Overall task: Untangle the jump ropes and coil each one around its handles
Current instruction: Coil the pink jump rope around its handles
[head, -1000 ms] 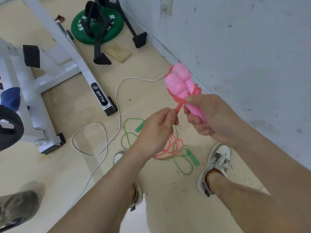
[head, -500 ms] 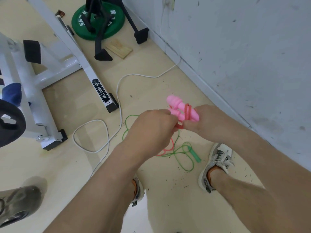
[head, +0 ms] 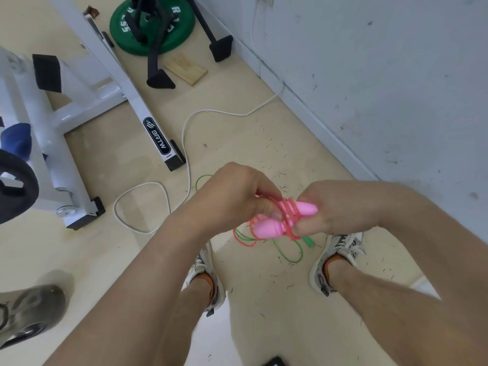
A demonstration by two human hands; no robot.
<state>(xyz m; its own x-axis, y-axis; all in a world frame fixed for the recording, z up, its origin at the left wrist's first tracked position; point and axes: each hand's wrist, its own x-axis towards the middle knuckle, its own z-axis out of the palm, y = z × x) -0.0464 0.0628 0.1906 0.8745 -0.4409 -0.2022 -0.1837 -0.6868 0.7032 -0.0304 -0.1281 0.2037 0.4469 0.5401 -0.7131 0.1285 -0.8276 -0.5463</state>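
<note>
Right at the centre of the view, both hands meet above the floor (head: pixel 237 128) with the pink jump rope between them. The right hand (head: pixel 343 207), reaching in from four o'clock, grips the two pink handles (head: pixel 266 228), which lie side by side. Its fingers (head: pixel 311 227) are curled round the three o'clock end of the pair. One rounded handle end sticks out toward nine o'clock, and another pink end shows inside the grasp.

Several turns of the pink rope (head: pixel 289 213) are wound closely round both handles, just beside those fingers. The left hand (head: pixel 235 199), reaching in from seven o'clock, has its fingers curled and pinches the rope at the ten o'clock side of the bundle. More pink rope loops at seven o'clock below the handles; whether it hangs or lies on the floor cannot be told.

The green jump rope (head: pixel 287 252) lies in slack loops on the floor at six o'clock from the hands, between the person's shoes (head: pixel 340 249). One green handle (head: pixel 309 241) shows just under the right hand.

A white cable (head: pixel 184 143) snakes across the floor at eleven o'clock. Beyond it, a white frame (head: pixel 105 62) stands at ten o'clock. A green weight plate (head: pixel 182 30) and a wooden block (head: pixel 186 70) lie near twelve o'clock, and the wall (head: pixel 396 75) fills the two o'clock side.
</note>
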